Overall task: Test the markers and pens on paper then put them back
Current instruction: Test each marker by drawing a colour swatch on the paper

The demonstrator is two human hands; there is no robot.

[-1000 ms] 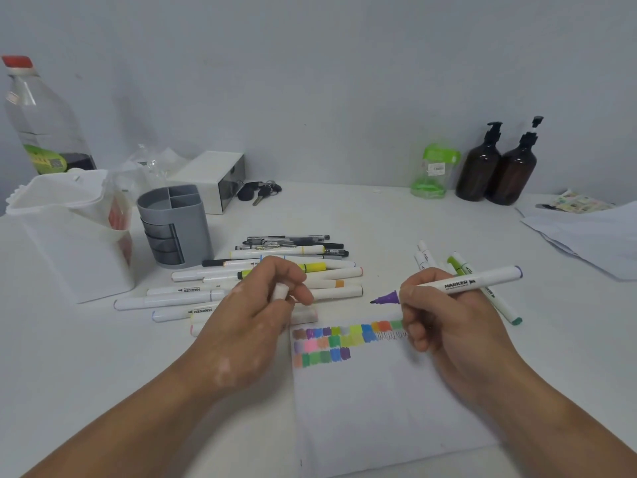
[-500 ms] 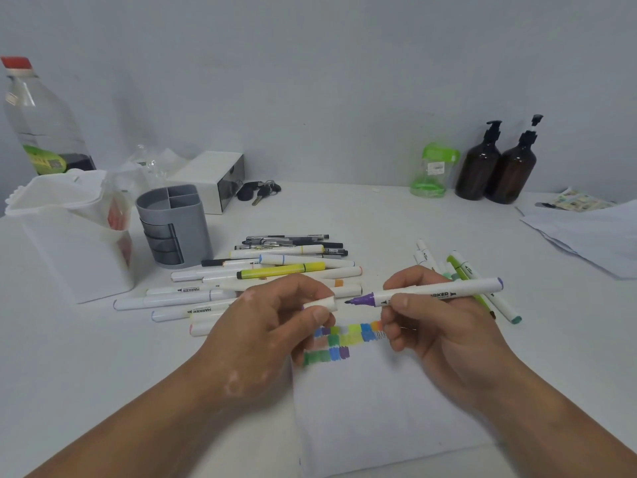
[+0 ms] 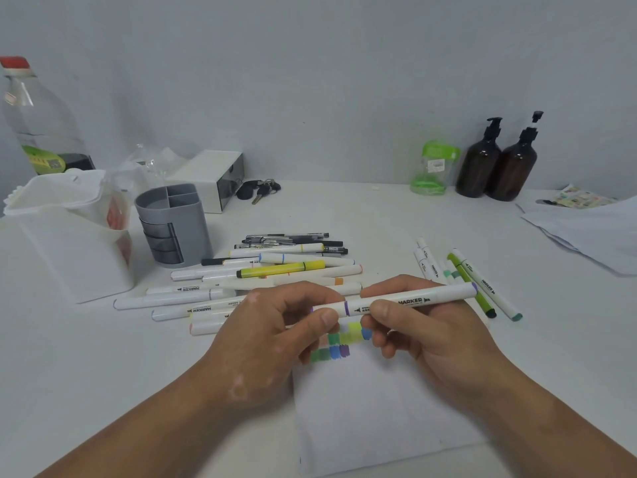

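Observation:
A white purple marker [image 3: 417, 299] lies level between both hands above the paper [image 3: 372, 408]. My right hand [image 3: 427, 332] grips its barrel. My left hand [image 3: 275, 332] pinches the cap [image 3: 329, 309], which sits on the marker's purple end. Coloured test swatches [image 3: 339, 343] show on the paper under my fingers. A pile of markers and pens [image 3: 275, 274] lies behind my left hand. Several more markers [image 3: 465, 277] lie to the right. A grey divided pen holder [image 3: 172, 225] stands at the left.
A white plastic bin [image 3: 65, 236] and a clear bottle [image 3: 38, 125] stand far left. A white box [image 3: 213, 177] and keys [image 3: 258, 191] lie behind the holder. A green container [image 3: 432, 170], two brown pump bottles [image 3: 496, 163] and loose papers [image 3: 593, 229] are at the right.
My right hand lifted the marker off the paper and turned it level. My left hand brought the cap over and pushed it onto the purple tip.

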